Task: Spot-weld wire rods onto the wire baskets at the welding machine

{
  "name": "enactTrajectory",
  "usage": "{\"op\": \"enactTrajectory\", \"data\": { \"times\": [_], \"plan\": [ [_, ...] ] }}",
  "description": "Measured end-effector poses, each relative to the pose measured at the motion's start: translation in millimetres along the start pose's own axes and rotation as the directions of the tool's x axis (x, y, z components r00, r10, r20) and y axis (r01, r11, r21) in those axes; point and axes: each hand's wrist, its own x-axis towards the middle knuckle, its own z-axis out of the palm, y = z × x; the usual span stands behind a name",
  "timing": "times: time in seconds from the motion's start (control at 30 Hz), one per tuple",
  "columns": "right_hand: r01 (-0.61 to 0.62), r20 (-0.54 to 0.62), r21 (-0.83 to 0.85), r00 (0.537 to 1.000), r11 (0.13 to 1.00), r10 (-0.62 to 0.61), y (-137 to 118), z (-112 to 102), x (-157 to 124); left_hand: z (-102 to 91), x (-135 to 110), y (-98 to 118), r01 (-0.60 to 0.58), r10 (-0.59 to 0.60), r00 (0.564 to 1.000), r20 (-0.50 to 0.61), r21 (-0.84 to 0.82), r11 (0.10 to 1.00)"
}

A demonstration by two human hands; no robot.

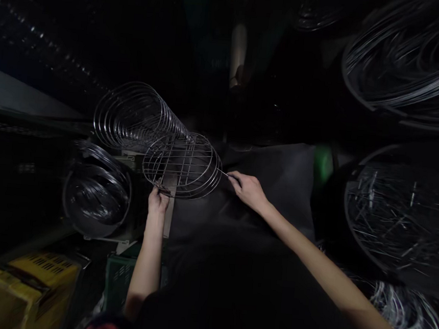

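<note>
A round wire grid (183, 164), a ring with crossed straight wires, lies almost flat in front of me. My left hand (158, 200) is closed on its near rim. My right hand (248, 189) pinches a thin straight wire (224, 173) whose tip touches the grid's right edge. Behind the grid a long stack of wire rings (135, 113) leans on its side.
A dark round tub of coiled wire (96, 194) sits at the left. Large wire coils (413, 58) and a bin of cut wires (403, 216) fill the right. A yellow crate (24, 285) and a green crate (119, 278) stand low at the left. The surroundings are very dark.
</note>
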Motion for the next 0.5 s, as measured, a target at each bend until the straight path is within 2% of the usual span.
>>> {"op": "enactTrajectory", "data": {
  "times": [0.1,0.2,0.37,0.5],
  "plan": [
    [0.016,0.064,-0.186,0.998,0.982,-0.004,-7.0,2.7,6.2,4.7,-2.2,-1.1,-0.008,0.007,0.999,-0.053,-0.011,1.000],
    [0.013,0.158,-0.347,0.986,0.938,0.045,-7.7,7.2,8.8,8.7,-3.6,-2.9,-0.028,0.026,0.997,-0.074,-0.019,0.999],
    [-0.019,0.191,-0.386,0.976,0.922,0.100,1.8,10.4,5.6,13.6,-2.8,-2.9,-0.021,0.021,0.997,-0.077,-0.002,1.000],
    [0.024,0.215,-0.486,0.972,0.874,0.093,-6.4,4.9,11.8,19.7,-3.4,-0.1,-0.018,0.020,0.999,-0.028,0.046,0.999]
  ]
}}
